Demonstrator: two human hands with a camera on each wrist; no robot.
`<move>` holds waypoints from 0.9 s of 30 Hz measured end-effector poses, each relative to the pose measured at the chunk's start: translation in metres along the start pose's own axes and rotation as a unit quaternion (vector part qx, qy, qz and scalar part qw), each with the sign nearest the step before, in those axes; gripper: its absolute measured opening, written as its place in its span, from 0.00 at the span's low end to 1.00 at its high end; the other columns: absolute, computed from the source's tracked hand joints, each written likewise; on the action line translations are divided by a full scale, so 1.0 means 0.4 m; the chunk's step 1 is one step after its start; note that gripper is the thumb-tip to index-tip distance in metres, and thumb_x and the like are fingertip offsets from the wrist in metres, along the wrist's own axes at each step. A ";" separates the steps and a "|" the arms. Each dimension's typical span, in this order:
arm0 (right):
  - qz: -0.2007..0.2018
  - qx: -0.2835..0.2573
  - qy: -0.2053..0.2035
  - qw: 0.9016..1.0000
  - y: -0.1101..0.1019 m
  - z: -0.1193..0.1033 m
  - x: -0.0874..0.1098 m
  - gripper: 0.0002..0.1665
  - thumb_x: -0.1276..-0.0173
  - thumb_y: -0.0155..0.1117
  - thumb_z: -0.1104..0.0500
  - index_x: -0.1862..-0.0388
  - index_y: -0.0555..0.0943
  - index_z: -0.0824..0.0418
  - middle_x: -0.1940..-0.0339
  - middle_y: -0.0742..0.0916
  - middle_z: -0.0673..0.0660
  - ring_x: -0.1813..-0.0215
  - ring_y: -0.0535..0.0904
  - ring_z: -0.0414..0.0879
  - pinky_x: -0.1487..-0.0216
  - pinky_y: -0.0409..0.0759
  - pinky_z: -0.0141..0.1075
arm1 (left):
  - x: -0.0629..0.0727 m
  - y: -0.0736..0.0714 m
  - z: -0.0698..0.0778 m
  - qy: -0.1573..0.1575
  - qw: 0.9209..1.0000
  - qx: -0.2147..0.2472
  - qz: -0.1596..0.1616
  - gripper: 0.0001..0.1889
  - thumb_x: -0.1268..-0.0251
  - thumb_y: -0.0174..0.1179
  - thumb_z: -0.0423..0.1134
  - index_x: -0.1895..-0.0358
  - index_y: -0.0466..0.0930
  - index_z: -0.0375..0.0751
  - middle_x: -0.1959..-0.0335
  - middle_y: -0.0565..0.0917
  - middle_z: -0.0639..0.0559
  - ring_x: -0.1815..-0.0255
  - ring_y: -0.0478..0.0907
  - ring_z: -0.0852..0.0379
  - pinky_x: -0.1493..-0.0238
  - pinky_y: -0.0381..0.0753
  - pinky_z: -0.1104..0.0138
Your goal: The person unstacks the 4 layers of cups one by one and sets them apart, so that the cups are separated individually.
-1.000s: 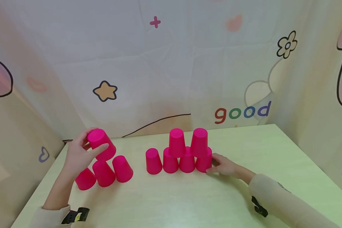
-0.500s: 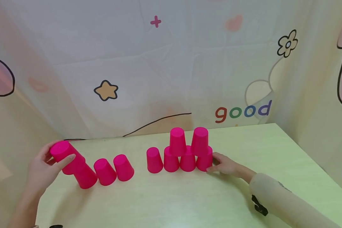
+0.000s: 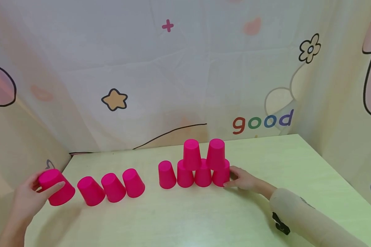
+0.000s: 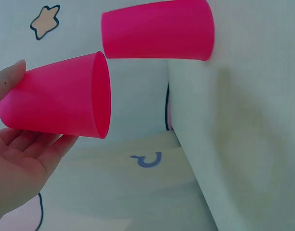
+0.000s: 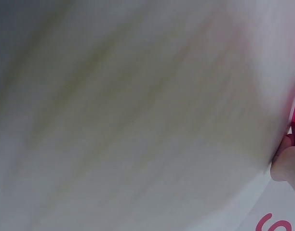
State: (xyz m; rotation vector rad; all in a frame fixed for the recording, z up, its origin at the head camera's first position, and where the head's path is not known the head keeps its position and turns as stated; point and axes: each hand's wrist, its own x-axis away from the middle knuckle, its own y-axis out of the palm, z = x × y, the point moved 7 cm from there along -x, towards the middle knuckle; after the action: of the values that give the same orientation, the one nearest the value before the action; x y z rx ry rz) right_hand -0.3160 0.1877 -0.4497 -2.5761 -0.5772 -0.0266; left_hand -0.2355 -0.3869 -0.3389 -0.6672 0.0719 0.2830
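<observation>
My left hand (image 3: 29,199) holds a bright pink plastic cup (image 3: 57,188) upside down at the table's left side. Its thumb lies on the near side and the fingers are behind. In the left wrist view, the held cup's rim (image 4: 101,96) is off the tabletop, with another pink cup (image 4: 159,31) beyond it. Just right of the held cup stand three inverted pink cups (image 3: 91,192) in a slanting row. At the right end of a second row, my right hand (image 3: 242,179) grips the lower part of the end cup (image 3: 221,176) between thumb and fingers.
Two inverted cups (image 3: 191,154) sit on top of that second row, bridging its right cups. The row's leftmost cup (image 3: 167,175) has nothing on it. A pale table (image 3: 188,219) carries everything, with a printed curtain (image 3: 142,68) behind and at both sides.
My left hand has carried its cup from above the left row, leftward and down, to beside the row's left end. My right hand has stayed at the end cup.
</observation>
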 end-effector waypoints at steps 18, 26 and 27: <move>0.001 0.000 -0.001 1.000 -0.005 0.002 0.004 0.39 0.48 0.70 0.59 0.39 0.64 0.62 0.43 0.73 0.58 0.41 0.67 0.56 0.40 0.66 0.50 | -0.040 0.063 -0.078 0.009 0.997 -0.068 -0.047 0.35 0.46 0.64 0.43 0.40 0.59 0.27 0.65 0.73 0.58 0.71 0.67 0.74 0.73 0.75 0.69; -0.004 -0.002 -0.015 1.000 -0.004 -0.003 0.002 0.39 0.47 0.70 0.59 0.38 0.64 0.62 0.42 0.72 0.58 0.40 0.66 0.56 0.40 0.67 0.50 | -0.056 0.101 -0.092 0.001 0.995 -0.063 -0.080 0.32 0.45 0.63 0.39 0.42 0.59 0.26 0.60 0.75 0.42 0.71 0.68 0.73 0.71 0.77 0.68; -0.003 -0.002 -0.014 1.000 -0.004 -0.005 0.004 0.39 0.47 0.70 0.59 0.38 0.64 0.62 0.42 0.72 0.59 0.40 0.66 0.56 0.40 0.66 0.50 | -0.058 0.107 -0.094 0.002 0.994 -0.058 -0.088 0.31 0.44 0.63 0.38 0.42 0.60 0.26 0.60 0.76 0.42 0.71 0.69 0.71 0.70 0.77 0.67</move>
State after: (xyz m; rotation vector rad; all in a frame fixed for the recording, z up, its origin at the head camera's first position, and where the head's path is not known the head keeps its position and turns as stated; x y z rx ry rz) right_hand -0.3150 0.1890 -0.4471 -2.5824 -0.5973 0.0066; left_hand -0.2691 -0.3834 -0.3905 -0.7851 0.0007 0.1165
